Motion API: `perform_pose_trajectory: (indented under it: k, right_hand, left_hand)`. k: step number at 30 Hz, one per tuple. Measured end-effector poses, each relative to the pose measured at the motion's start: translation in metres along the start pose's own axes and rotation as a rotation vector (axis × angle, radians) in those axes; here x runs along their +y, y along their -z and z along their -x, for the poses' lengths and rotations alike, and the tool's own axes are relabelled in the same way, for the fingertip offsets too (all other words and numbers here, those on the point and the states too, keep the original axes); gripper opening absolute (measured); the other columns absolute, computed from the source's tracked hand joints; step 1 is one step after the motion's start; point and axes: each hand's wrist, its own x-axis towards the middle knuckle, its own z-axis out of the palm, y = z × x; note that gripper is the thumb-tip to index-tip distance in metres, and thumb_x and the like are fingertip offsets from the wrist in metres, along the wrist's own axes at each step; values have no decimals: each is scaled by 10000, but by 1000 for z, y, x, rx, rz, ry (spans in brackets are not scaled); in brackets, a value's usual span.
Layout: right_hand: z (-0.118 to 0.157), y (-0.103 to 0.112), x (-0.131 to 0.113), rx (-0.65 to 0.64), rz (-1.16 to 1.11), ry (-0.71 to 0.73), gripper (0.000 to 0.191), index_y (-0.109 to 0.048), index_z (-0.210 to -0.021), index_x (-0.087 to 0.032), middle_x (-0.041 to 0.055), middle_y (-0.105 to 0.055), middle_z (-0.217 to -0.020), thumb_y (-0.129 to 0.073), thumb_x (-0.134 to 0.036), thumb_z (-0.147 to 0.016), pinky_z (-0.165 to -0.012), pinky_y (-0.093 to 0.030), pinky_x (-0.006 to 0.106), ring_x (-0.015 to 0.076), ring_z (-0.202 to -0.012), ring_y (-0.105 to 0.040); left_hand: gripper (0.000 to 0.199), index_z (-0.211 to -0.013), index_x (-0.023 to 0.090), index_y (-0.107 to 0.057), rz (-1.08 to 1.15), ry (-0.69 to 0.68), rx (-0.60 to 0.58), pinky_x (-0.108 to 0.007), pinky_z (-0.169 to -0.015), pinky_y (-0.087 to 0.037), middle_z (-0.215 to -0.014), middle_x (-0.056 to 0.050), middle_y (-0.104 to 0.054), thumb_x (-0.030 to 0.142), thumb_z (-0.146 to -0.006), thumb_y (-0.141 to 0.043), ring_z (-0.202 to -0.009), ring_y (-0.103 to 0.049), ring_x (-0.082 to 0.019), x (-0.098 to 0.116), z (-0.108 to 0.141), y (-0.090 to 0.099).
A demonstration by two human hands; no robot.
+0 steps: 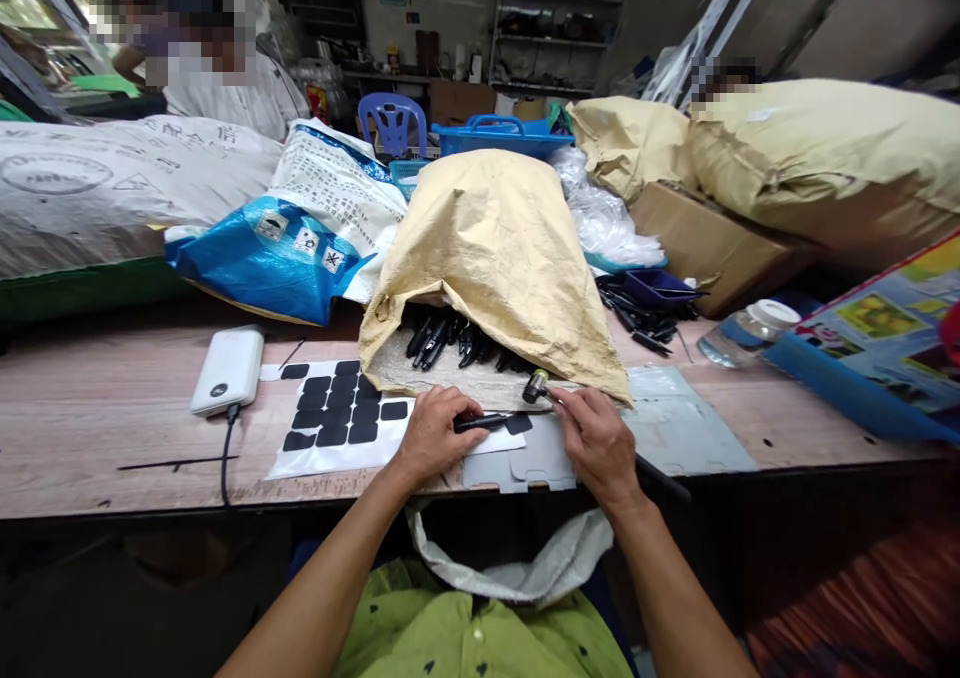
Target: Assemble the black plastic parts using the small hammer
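Observation:
My left hand (439, 428) rests at the front of the table, its fingers closed on a black pen-like piece (484, 422) lying almost level, its tip towards the right. In my right hand (600, 443) is a small hammer (535, 386) with a metal and yellow head; its black handle sticks out behind the hand. The hammer head is raised just right of the pen-like piece. Beyond both hands, a tan woven sack (495, 238) lies with its mouth towards me, and several black pen-like pieces (431, 341) show inside. Beside my left hand is a white sheet of black stickers (341, 413).
A white power bank (227, 370) with a cable lies at left. Blue-and-white sacking (300, 228) stands behind it. At right are loose black pieces (649, 308), a clear jar (750, 333) and a cardboard box (712, 243). An open whitish bag (517, 568) hangs below the table edge.

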Motion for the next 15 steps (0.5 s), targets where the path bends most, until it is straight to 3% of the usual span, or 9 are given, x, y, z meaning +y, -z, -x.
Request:
perform_pose_trajectory:
  k: [3, 6, 10, 15]
  right_hand:
    - [-1, 13, -22, 37, -203, 10, 300, -673, -1260, -262, 78, -685, -1083, -501, -272, -1014, -942, -508, 365, 225, -1023, -640]
    - [4, 22, -48, -21, -374, -5, 273, -682, -1221, -244, 78, -696, -1050, -499, -264, -1020, -896, -533, 341, 212, -991, -662]
    - [18, 18, -65, -99, -423, -61, 260, -693, -1201, -234, 68, -697, -996, -513, -267, -1017, -830, -544, 318, 200, -943, -667]
    - [24, 13, -71, -92, -382, -63, 280, -688, -1216, -236, 74, -690, -978, -486, -258, -1023, -815, -541, 326, 202, -915, -662]
  left_hand:
    - [137, -910, 255, -742, 24, 8, 5, -369, -887, -393, -924, -8, -719, 286, -782, -777, -980, -591, -234, -1, -1, 2]
    - [145, -884, 252, -747, 50, 15, 6, -361, -882, -397, -896, 2, -713, 265, -748, -795, -959, -591, -225, 0, 0, 2]
    - [152, -876, 270, -774, 54, 3, 8, -363, -895, -392, -880, 4, -702, 263, -728, -808, -961, -584, -226, 1, 1, 2]
    - [151, -874, 279, -786, 57, -5, 21, -366, -908, -395, -889, -1, -695, 265, -726, -812, -964, -586, -223, 2, 3, 2]
